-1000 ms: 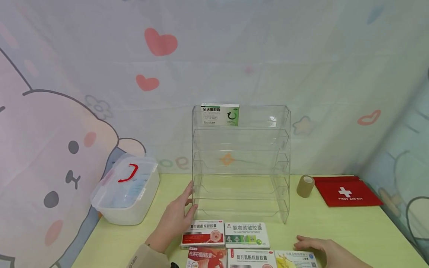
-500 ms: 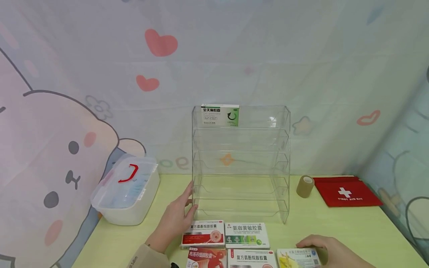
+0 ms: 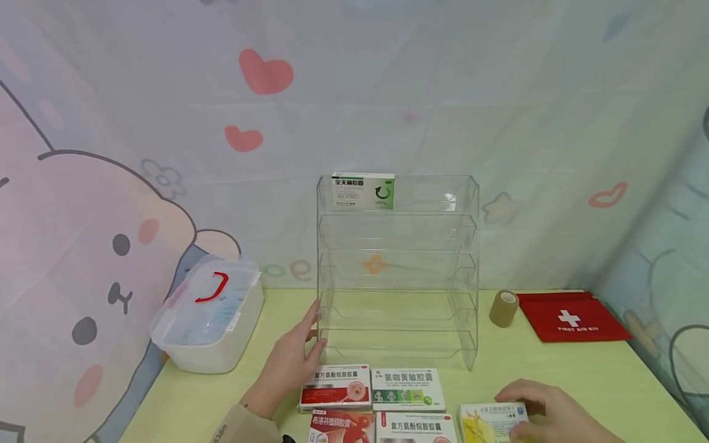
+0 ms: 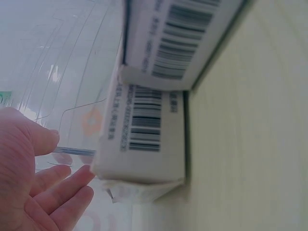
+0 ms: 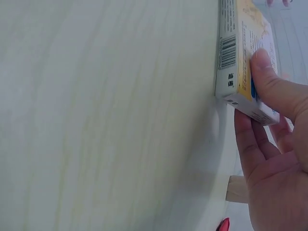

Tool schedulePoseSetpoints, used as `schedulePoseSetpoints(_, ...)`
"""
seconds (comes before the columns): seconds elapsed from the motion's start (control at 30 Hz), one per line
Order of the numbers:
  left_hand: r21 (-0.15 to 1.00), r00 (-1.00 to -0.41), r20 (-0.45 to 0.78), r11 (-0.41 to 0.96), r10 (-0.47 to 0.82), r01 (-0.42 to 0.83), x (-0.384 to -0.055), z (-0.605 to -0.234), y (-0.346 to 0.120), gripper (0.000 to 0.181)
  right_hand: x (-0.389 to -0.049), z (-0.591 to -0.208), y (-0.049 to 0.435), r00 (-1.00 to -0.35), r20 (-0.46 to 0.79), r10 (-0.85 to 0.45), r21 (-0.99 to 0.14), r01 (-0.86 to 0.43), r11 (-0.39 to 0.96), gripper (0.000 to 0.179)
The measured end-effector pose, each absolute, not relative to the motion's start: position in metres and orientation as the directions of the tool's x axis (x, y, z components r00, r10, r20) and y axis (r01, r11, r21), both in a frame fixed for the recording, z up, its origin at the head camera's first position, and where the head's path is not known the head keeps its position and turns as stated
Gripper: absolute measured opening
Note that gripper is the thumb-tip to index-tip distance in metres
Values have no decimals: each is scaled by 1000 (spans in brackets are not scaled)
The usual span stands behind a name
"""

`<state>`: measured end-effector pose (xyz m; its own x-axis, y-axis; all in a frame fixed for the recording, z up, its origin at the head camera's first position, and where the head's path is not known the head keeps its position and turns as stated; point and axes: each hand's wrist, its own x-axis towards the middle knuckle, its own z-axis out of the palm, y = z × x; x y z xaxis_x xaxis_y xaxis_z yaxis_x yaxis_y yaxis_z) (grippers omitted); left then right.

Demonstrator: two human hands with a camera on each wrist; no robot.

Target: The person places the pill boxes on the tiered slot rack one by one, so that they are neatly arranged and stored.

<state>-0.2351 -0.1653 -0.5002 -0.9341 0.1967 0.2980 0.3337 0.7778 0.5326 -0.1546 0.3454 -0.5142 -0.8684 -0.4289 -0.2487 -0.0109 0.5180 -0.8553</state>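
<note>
A clear tiered display rack (image 3: 397, 314) stands upright in the head view, with a green-and-white medicine box (image 3: 362, 191) on its top tier. My left hand (image 3: 293, 363) holds the rack's left side panel low down, thumb on one side and fingers on the other. My right hand (image 3: 545, 409) grips a yellow-and-white medicine box (image 3: 490, 421), thumb on its face and fingers underneath; the right wrist view shows this box (image 5: 248, 57) tilted, one edge near the tabletop. Other medicine boxes lie before the rack: red-and-white (image 3: 336, 387), green-and-white (image 3: 408, 389), red (image 3: 341, 427) and another red-and-white one (image 3: 416, 429).
A white lidded storage box (image 3: 213, 314) with a red handle is at the left. Right of the rack are a tan tape roll (image 3: 504, 309) and a red first aid pouch (image 3: 573, 317). A printed cloth (image 3: 399, 111) hangs behind the table.
My right hand has taken hold of the yellow-and-white medicine box, lifted it a little and shifted it slightly right, away from the row. The left hand stays on the rack.
</note>
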Motion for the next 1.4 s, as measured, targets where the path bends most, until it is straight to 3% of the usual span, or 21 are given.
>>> schedulePoseSetpoints(0.37, 534, -934, 300, 778, 192, 331, -234, -501, -165, 90, -155, -506, 340, -928, -286, -240, -814, 103, 571, 60)
schedulePoseSetpoints(0.97, 538, -934, 298, 774, 196, 334, -235, -500, -165, 89, -162, -476, 321, -988, 31, -152, -779, -119, 616, 38)
schedulePoseSetpoints(1.4, 541, -937, 291, 775, 192, 326, -234, -499, -164, 90, -173, -443, 302, -955, 267, -128, -722, -287, 629, 40)
